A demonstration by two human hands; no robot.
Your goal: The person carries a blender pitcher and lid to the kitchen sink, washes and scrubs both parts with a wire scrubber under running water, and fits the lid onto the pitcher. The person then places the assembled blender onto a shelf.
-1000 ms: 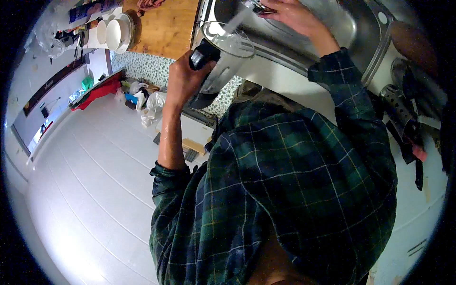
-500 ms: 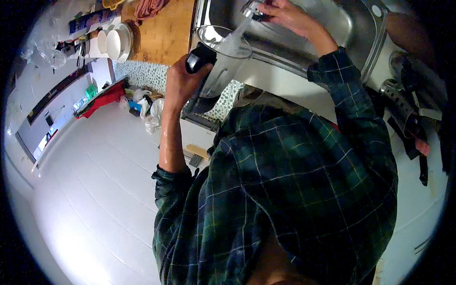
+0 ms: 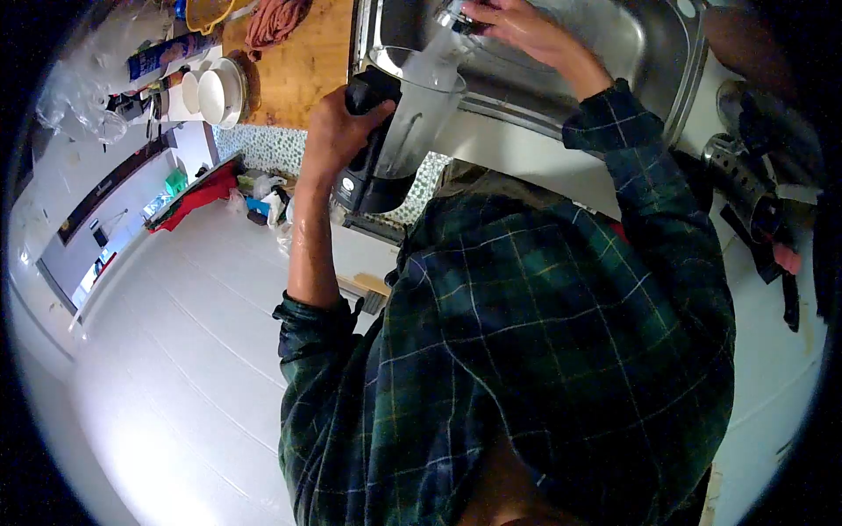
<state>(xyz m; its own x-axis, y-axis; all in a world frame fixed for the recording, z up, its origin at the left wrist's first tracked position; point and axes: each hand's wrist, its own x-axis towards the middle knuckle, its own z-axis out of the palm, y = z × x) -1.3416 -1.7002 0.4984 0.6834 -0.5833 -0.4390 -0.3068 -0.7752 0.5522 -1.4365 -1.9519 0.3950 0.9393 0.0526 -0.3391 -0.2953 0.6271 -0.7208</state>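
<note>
My left hand (image 3: 336,136) is wrapped round the black handle of a clear blender jar (image 3: 416,131). The jar leans at the sink's front edge, its open mouth up and its black base toward me. Above the mouth, my right hand (image 3: 531,33) has its fingers closed on a faucet spray head (image 3: 453,17) near the top of the view. White spraying water runs from the head into the jar. The metal sink (image 3: 675,96) lies under and beyond my right hand. Part of the spray head is hidden by my fingers.
Left of the sink is a wooden board (image 3: 298,74) with a pinkish cloth (image 3: 274,24). White bowls (image 3: 213,96) stand beside it. A perforated metal utensil holder (image 3: 741,171) and a knife (image 3: 790,302) are at the right. Bags (image 3: 263,186) lie low by the tiled wall.
The jar's base has swung slightly down and left, and more of its black bottom shows. Water still pours in. The right hand has shifted slightly left.
</note>
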